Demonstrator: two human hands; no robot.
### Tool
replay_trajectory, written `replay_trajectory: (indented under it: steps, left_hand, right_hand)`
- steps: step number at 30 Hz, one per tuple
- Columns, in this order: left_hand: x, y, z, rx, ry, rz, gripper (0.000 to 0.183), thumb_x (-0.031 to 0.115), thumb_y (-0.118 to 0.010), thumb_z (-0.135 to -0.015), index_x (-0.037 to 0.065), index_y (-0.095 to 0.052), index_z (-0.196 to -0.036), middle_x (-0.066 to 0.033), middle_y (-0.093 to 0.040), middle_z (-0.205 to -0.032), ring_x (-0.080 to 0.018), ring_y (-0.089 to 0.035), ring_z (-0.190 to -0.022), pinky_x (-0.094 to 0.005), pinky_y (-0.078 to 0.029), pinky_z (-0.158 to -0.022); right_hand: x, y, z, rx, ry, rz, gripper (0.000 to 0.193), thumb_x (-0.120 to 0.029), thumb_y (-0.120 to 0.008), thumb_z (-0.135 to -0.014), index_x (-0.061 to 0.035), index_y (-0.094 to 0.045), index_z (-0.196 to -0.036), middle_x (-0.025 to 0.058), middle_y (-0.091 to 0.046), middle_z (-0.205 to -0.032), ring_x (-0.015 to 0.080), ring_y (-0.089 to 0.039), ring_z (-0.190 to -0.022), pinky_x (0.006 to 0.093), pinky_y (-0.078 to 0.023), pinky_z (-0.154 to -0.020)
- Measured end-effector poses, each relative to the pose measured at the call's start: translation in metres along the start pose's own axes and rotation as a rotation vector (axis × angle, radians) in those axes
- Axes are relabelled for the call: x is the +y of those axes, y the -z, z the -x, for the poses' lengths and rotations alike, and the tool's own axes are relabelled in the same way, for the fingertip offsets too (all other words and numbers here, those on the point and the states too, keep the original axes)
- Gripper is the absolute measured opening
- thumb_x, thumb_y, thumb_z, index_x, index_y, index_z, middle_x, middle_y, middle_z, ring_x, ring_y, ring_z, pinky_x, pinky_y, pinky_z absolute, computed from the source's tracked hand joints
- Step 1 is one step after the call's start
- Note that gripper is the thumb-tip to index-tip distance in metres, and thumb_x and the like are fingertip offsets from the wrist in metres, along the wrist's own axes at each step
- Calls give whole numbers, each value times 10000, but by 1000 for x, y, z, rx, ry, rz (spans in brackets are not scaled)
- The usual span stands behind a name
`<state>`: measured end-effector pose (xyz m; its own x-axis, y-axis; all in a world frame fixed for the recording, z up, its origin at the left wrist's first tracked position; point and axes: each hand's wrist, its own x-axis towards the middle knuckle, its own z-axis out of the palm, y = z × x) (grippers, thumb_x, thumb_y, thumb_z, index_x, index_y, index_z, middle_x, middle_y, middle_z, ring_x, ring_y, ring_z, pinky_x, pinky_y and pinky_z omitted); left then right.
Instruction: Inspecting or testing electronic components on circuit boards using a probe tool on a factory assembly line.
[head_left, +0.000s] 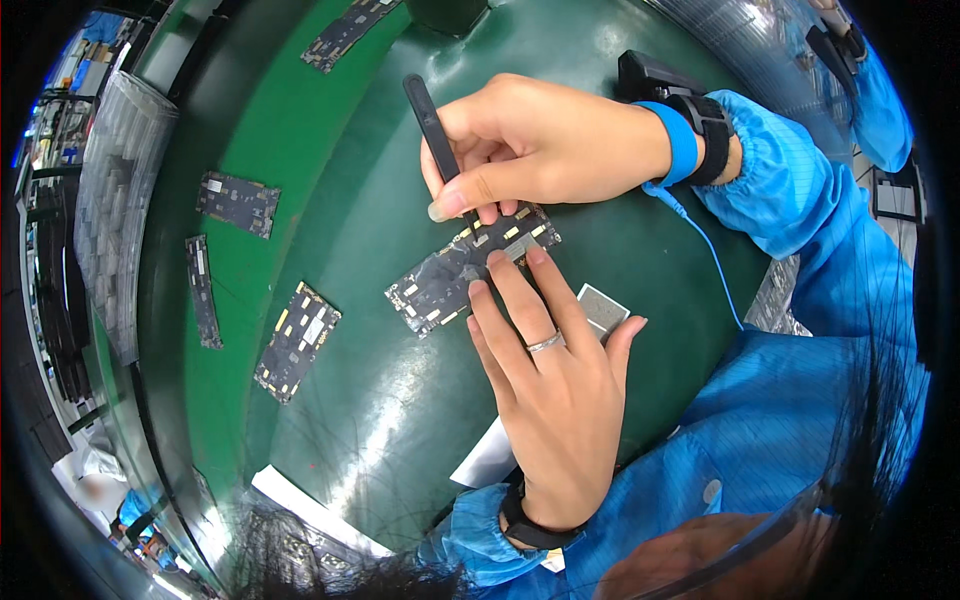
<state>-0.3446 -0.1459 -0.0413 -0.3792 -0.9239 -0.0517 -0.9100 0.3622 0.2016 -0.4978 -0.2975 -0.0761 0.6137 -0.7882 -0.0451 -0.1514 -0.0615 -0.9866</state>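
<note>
A dark circuit board (435,280) with gold and silver parts lies flat on the green mat. My left hand (560,390), with a ring on one finger, rests over its near right side, fingers stretched out and fingertips on the board. Pinched in my right hand (540,145) is a slim black tool that looks like tweezers (430,115), held steeply. Its tip reaches down to the board's upper part, close to my left fingertips. A small grey square piece with a pale rim (604,310) sits beside my left thumb, partly hidden by that hand.
More circuit boards lie apart on the left: a short one (298,342), a narrow one (203,290), another (238,203) and one at the top (345,35). A blue cord (712,250) runs from my right wristband. Clear plastic trays (125,200) stand at far left.
</note>
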Motion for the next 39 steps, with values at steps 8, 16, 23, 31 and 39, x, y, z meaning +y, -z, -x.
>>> replay_trajectory:
  steps: [8, 16, 23, 31, 39]
  left_hand:
    - [3, 0, -1, -6, -5, -28, 899, 545, -765, -867, -65, -515, -1478, -288, -457, -1502, -471, -509, -1333, -502, -523, -1066]
    - [4, 5, -3, 0, -6, -34, 897, 553, -757, -867, -62, -518, -1474, -281, -453, -1502, -469, -515, -1321, -497, -529, -1061]
    - [-3, 8, 3, 19, -4, -58, 878, 621, -711, -880, -41, -564, -1438, -255, -486, -1509, -420, -569, -1265, -475, -541, -1071]
    - [1, 11, -4, 9, -21, -56, 839, 621, -699, -896, -14, -574, -1431, -232, -483, -1554, -406, -580, -1229, -479, -532, -1032]
    - [51, 42, 43, -324, -153, 146, 918, 573, -785, -821, 47, -516, -1524, -224, -445, -1588, -431, -496, -1396, -526, -443, -1159]
  right_hand:
    - [-1, 4, -2, -31, 20, 26, 241, -261, -716, -1041, -30, -670, -992, 41, -717, -776, 89, -669, -672, 257, -541, -618]
    - [-12, 8, -4, -55, -8, -1, 323, -285, -715, -1022, 27, -691, -943, 90, -713, -801, 147, -698, -722, 295, -557, -648]
    - [-9, -3, -4, -54, 9, 14, 330, -288, -725, -1016, 34, -691, -952, 97, -707, -782, 146, -693, -713, 292, -555, -655]
    - [-12, 12, 12, -87, 204, 109, 195, -181, -755, -1001, 6, -720, -1047, 82, -747, -944, 137, -709, -813, 270, -552, -689]
    - [-29, -13, 75, -54, 110, -36, 171, -41, -780, -942, 55, -704, -1061, 146, -752, -979, 269, -760, -799, 326, -611, -706]
